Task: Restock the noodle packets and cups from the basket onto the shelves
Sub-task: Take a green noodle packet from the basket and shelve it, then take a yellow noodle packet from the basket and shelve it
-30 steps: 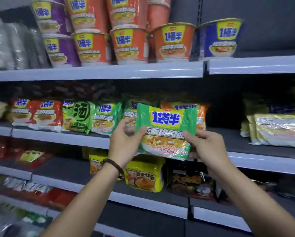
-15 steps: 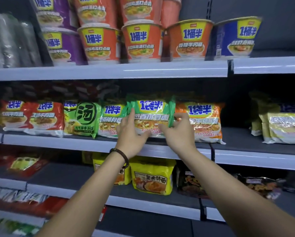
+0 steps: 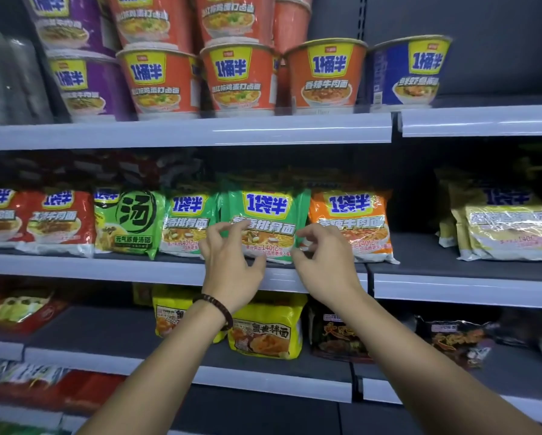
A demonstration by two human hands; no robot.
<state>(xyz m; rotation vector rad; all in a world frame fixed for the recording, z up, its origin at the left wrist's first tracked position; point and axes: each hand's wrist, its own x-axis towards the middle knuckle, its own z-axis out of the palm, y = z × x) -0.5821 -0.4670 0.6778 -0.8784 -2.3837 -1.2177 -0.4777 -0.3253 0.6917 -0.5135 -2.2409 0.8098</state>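
1. The green noodle packet point(image 3: 268, 215) stands upright at the front of the middle shelf point(image 3: 106, 271). Both your hands are right in front of its lower half.
2. Your left hand point(image 3: 232, 265) sits over the packet's lower left part, with loosely curled fingers and the thumb near its bottom edge. Your right hand point(image 3: 324, 262) is at the lower right corner, fingers curled narrow.
3. Whether either hand pinches the wrapper or just hovers at it, you cannot tell from this view. The fingers overlap the packet and hide any contact.
4. Your hands cover the packet's bottom corners. The packets stacked behind the front row are dark and blurred.
5. A matching green packet point(image 3: 188, 224) touches it on the left, and an orange packet point(image 3: 354, 227) stands just beside it on the right.
6. Farther left are a green soup packet point(image 3: 128, 224) and red packets point(image 3: 56, 221). Pale yellow packets point(image 3: 508, 233) lie well apart to the right.
7. Noodle cups point(image 3: 238, 80) stand stacked on the shelf above. Yellow packs point(image 3: 266, 334) and dark packets point(image 3: 335, 337) sit on the shelf below, partly behind your wrists.
8. A beaded bracelet point(image 3: 216, 304) circles your left wrist.
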